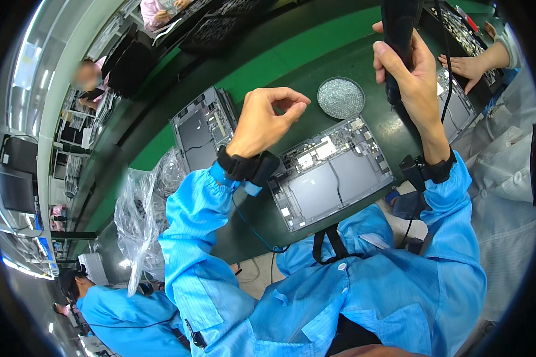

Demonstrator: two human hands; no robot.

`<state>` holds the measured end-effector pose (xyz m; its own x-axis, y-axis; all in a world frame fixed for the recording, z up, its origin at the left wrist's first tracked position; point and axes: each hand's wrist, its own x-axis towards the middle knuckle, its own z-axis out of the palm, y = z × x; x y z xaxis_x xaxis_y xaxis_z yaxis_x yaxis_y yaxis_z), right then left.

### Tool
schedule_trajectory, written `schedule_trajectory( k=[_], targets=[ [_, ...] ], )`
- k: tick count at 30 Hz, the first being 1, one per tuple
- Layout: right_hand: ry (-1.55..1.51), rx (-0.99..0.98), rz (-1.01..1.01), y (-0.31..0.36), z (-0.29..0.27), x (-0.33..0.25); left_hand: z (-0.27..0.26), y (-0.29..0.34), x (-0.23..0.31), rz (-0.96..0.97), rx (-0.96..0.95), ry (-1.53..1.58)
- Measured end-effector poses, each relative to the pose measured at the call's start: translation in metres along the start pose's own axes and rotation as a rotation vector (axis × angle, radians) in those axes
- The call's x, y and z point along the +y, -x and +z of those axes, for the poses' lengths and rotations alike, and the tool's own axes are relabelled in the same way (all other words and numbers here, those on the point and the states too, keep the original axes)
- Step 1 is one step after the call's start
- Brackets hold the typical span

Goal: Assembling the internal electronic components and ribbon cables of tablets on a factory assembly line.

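Black tool (398,30) gripped round barrel by right hand (420,83); judged stiff, heavyish, best held there. Left hand (263,119) loosely pinched; whether anything tiny is held cannot be told.

We are in what looks like an electronics assembly workshop or factory. A long dark green surface (263,215) carries an open laptop-like casing (357,177), its circuitry bare, near a round dish (342,117) of small shiny pieces; to the left lie stacked casings (192,129) of the same sort. We also see a worker (122,309) in a blue smock like ours, someone in pink (152,15) farther off, and loaded racks (71,146) along the left.
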<state>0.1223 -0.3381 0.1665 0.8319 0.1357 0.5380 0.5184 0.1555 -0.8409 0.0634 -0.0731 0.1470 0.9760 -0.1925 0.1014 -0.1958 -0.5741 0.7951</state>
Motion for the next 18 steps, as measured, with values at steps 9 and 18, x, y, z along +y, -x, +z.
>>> schedule_trajectory(
  k=[9, 18],
  targets=[
    [0.025, -0.005, 0.005, -0.007, 0.022, 0.021, -0.005, 0.094, 0.036, 0.031, 0.189, 0.143],
    [0.084, -0.059, 0.039, -0.019, -0.006, 0.065, 0.002, 0.218, 0.066, -0.034, 0.439, 0.086]
  ],
)
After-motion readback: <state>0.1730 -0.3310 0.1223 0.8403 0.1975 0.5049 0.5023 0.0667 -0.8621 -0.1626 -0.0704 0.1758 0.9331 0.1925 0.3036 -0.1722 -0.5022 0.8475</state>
